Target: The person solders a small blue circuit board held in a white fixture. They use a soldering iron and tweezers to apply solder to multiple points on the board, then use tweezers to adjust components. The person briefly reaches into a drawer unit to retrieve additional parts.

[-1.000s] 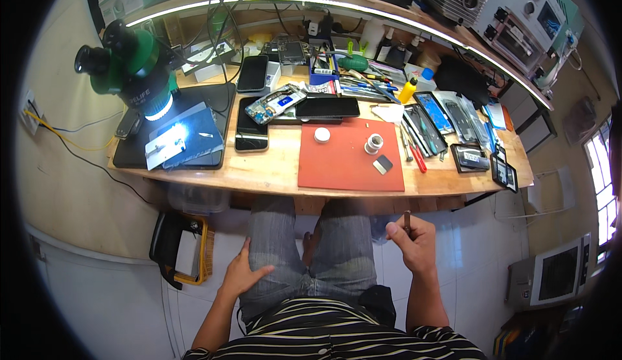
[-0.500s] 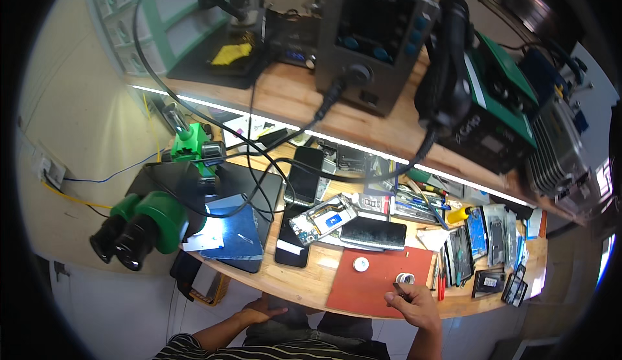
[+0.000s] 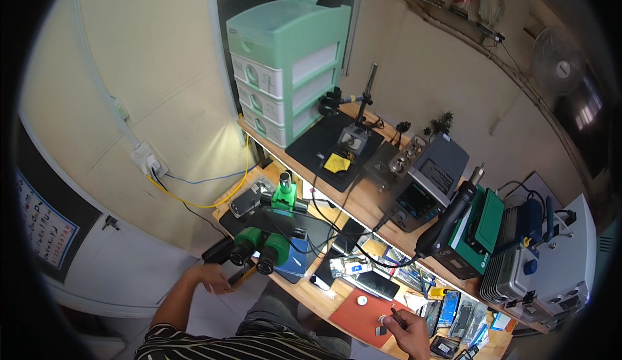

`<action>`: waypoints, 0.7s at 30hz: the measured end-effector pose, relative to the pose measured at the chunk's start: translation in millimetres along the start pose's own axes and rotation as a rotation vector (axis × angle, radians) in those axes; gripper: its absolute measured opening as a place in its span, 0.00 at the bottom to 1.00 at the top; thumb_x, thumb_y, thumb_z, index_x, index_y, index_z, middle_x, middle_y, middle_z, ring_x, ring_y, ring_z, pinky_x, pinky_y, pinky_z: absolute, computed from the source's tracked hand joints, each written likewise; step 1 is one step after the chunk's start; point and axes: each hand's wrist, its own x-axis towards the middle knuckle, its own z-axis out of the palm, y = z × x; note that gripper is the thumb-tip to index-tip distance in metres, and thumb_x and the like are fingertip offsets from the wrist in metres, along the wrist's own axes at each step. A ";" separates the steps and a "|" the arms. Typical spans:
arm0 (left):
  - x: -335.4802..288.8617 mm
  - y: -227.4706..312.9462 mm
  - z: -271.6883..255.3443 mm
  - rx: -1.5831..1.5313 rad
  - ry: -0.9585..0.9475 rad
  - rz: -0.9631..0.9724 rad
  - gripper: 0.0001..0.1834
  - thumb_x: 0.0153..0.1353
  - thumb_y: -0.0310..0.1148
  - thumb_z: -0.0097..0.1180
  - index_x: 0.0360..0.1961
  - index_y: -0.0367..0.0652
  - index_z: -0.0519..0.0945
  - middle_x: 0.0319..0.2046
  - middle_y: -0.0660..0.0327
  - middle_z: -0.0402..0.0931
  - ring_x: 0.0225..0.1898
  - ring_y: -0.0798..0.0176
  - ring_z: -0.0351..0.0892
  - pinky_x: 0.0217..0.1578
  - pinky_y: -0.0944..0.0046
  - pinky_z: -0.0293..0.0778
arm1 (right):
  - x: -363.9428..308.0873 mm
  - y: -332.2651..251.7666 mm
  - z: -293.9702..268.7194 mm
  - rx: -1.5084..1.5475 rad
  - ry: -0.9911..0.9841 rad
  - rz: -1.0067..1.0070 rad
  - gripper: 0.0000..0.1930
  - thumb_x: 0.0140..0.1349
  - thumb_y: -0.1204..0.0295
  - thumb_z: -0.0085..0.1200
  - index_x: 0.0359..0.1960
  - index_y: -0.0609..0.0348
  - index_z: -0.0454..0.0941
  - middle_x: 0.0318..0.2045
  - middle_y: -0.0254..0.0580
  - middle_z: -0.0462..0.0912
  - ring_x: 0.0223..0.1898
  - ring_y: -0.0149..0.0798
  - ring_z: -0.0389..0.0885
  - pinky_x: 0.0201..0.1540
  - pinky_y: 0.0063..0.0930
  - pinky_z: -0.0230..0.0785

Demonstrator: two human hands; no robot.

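At the bench's right front, my right hand (image 3: 408, 333) is closed in a pinch round a short dark slim tool (image 3: 395, 313); its exact kind does not show. Just left of those fingers, over the red mat (image 3: 350, 314), is a small round open container (image 3: 382, 320), partly covered by the hand. A white round lid or tub (image 3: 361, 300) rests on the mat's far side. My left hand (image 3: 210, 278) is stretched out past the bench's left front, fingers extended and nothing seen in them. Close by it is a yellow-edged dark bin or drawer (image 3: 243, 278).
A green microscope (image 3: 275, 250) stands at the bench's left. Opened phones (image 3: 350, 267), tools and parts crowd the middle and right. On the raised shelf are a green drawer unit (image 3: 285, 68), a soldering stand with yellow sponge (image 3: 337, 162), a grey station (image 3: 424, 188) and a hot-air handle (image 3: 447, 220).
My head view has swung up and left, bringing the wall and drawer unit into sight. My left hand has gone from my lap out to the left. My right hand still grips the dark tool.
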 end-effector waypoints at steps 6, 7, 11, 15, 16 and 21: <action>-164.0 94.4 -141.3 -0.083 0.823 0.694 0.13 0.64 0.36 0.58 0.33 0.35 0.85 0.20 0.61 0.81 0.18 0.70 0.77 0.20 0.70 0.71 | -10.0 -41.2 25.1 -0.085 0.099 -0.086 0.26 0.69 0.54 0.54 0.60 0.61 0.78 0.39 0.39 0.86 0.30 0.26 0.77 0.36 0.26 0.72; -177.0 117.0 -154.9 -0.195 0.893 0.933 0.13 0.65 0.35 0.57 0.33 0.34 0.84 0.18 0.62 0.79 0.17 0.71 0.75 0.18 0.70 0.68 | -8.4 -52.2 34.4 -0.076 0.068 0.106 0.27 0.69 0.55 0.55 0.62 0.61 0.75 0.41 0.40 0.85 0.33 0.29 0.77 0.39 0.28 0.72; -208.3 209.5 -228.8 -0.142 0.908 1.152 0.14 0.67 0.35 0.54 0.33 0.34 0.84 0.18 0.62 0.77 0.20 0.74 0.74 0.21 0.67 0.69 | 2.5 -104.5 84.5 -0.154 0.206 -0.030 0.23 0.67 0.60 0.57 0.57 0.63 0.79 0.47 0.46 0.85 0.44 0.37 0.80 0.49 0.34 0.71; -224.3 275.4 -296.4 0.059 1.018 1.318 0.12 0.67 0.33 0.54 0.40 0.36 0.85 0.18 0.58 0.77 0.18 0.68 0.74 0.25 0.63 0.71 | 12.8 -153.2 120.1 -0.063 0.348 0.054 0.18 0.62 0.61 0.64 0.28 0.67 0.82 0.16 0.34 0.77 0.20 0.24 0.68 0.23 0.28 0.58; -227.8 284.1 -305.5 0.095 1.033 1.340 0.12 0.67 0.33 0.54 0.41 0.37 0.85 0.18 0.57 0.77 0.18 0.66 0.74 0.25 0.62 0.71 | 10.5 -162.3 114.5 -0.247 0.119 0.309 0.21 0.65 0.63 0.58 0.54 0.66 0.80 0.51 0.52 0.84 0.53 0.42 0.81 0.56 0.34 0.70; -259.3 304.1 -342.4 0.218 1.196 1.608 0.15 0.65 0.28 0.56 0.51 0.38 0.83 0.27 0.59 0.80 0.28 0.67 0.75 0.35 0.65 0.73 | 1.7 -178.9 141.1 -0.112 0.277 0.334 0.25 0.68 0.59 0.56 0.59 0.64 0.76 0.55 0.55 0.81 0.59 0.45 0.77 0.62 0.34 0.65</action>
